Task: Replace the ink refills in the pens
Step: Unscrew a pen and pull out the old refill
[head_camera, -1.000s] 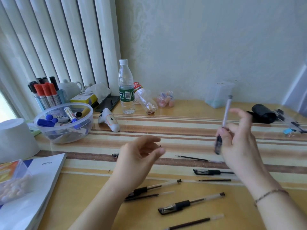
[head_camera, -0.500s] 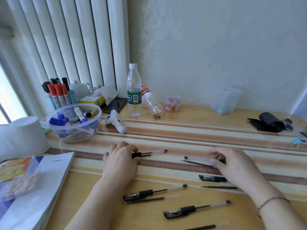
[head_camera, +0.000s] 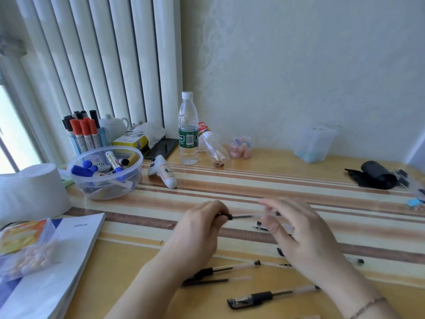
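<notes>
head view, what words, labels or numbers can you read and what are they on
"Office": on the white booklet at the left.
A single black character, which reads like "文": on the small white tube.
Green label and barcode on the upright water bottle: too small to read.
Red label on the bottle lying down: blurred.
Print on the markers in the clear bowl: unreadable.

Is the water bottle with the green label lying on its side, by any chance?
No, the water bottle stands upright near the wall, white cap on top.

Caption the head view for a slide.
Left hand grips a pen above the striped table; blurred right hand meets it.
</notes>
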`<action>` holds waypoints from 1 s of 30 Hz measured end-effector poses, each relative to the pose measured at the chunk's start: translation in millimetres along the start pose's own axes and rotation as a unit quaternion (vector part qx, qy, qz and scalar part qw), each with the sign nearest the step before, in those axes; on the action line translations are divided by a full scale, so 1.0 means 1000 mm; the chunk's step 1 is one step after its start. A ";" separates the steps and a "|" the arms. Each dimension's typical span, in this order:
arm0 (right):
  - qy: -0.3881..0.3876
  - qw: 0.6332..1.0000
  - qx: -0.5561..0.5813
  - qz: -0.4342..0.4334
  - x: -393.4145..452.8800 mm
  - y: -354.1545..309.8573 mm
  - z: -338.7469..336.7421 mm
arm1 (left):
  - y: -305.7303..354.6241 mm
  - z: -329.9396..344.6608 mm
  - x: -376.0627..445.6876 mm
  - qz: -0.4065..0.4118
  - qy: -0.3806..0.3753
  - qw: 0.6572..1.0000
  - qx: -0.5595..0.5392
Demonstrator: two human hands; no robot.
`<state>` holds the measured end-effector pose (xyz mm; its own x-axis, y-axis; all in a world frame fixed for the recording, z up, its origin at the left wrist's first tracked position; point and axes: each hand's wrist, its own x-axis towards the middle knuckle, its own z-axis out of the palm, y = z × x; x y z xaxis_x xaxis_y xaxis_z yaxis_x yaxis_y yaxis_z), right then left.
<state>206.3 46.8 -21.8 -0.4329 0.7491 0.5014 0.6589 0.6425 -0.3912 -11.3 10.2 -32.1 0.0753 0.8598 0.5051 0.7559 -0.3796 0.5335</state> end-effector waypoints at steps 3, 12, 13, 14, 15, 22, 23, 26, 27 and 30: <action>-0.029 0.998 0.048 0.014 -0.002 -0.002 0.006 | 0.001 0.007 -0.004 0.043 -0.068 0.996 -0.027; -0.035 0.997 0.066 -0.013 0.001 -0.001 -0.001 | -0.005 0.002 -0.006 0.050 -0.067 0.996 -0.011; -0.031 0.997 0.068 -0.001 0.001 0.002 -0.002 | -0.005 0.000 -0.005 0.057 -0.065 0.996 -0.013; -0.029 0.997 0.065 0.010 0.000 0.005 -0.005 | -0.005 -0.001 -0.004 0.061 -0.060 0.996 -0.021; -0.033 0.998 0.058 0.017 0.000 0.007 -0.007 | -0.005 -0.002 -0.004 0.062 -0.054 0.996 -0.029; 0.010 0.998 0.058 0.006 0.001 0.002 -0.004 | -0.003 -0.001 -0.002 0.027 -0.019 0.996 -0.081; 0.027 0.998 0.058 -0.014 0.002 0.001 -0.003 | -0.003 -0.001 -0.002 0.020 -0.016 0.996 -0.087; 0.069 0.993 0.087 -0.045 0.004 -0.004 -0.002 | -0.004 -0.003 -0.001 0.000 -0.010 0.995 -0.098; 0.066 0.992 0.099 -0.044 0.003 -0.005 -0.003 | -0.004 -0.003 -0.001 -0.009 -0.007 0.994 -0.106; 0.001 0.994 0.111 0.005 0.002 -0.007 -0.003 | -0.003 -0.005 0.000 -0.018 0.005 0.992 -0.128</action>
<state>203.2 43.6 -15.5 -0.4261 0.7551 0.4983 0.5107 0.6554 -0.5564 -17.0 9.5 -30.7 0.0436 0.8711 0.4891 0.5671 -0.4246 0.7057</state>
